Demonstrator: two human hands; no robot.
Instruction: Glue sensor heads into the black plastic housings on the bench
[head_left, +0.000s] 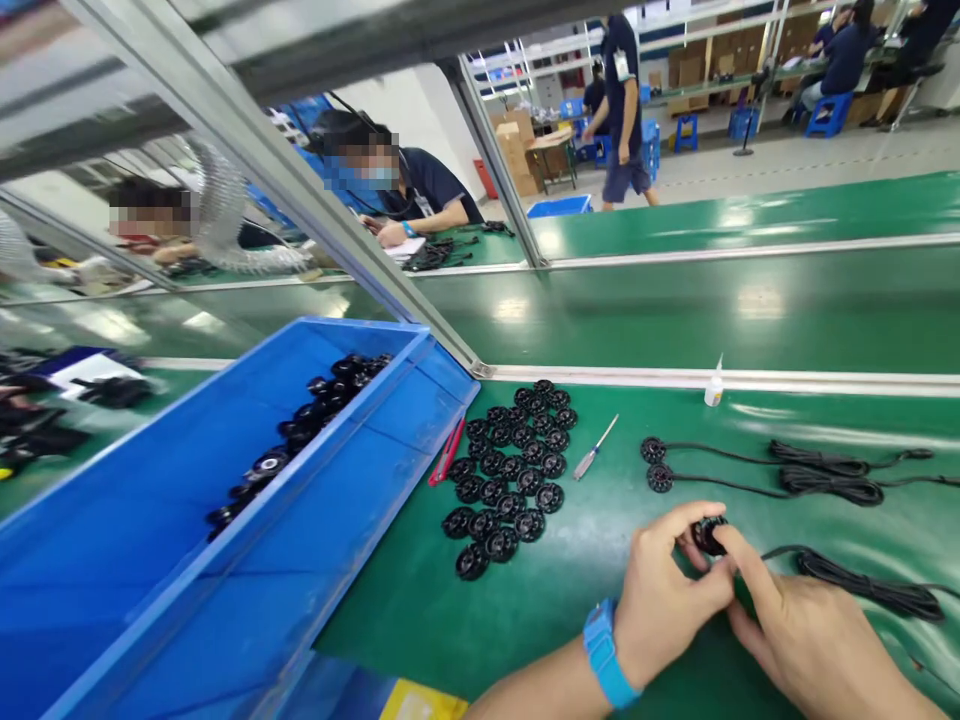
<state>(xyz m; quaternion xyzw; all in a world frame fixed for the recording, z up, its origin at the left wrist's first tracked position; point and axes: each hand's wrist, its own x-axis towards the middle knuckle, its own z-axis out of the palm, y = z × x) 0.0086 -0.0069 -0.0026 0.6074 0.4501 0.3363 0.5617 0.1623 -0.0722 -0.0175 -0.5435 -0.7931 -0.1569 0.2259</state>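
Head view: the broad green worktop (405,610) spreads before you, bearing at left a long blue plastic bin (360,470) partly filled with black round parts (300,425). Your right hand (817,625) and left hand (660,595) meet at lower right. Between bin and hands lies a cluster of loose black wheel-shaped discs (512,468). Beyond your hands rest two bundled black cords (832,487), each joined to a disc; a third bundled black cord (870,585) lies just beside your right hand. A slim screwdriver (587,463) and a narrow red tool (448,455) flank the cluster. A small white bottle (713,389) stands upright farther back. Smallest, the glossy black round piece (705,536) is pinched between the fingertips of both hands; whether the third cord joins it cannot be told.
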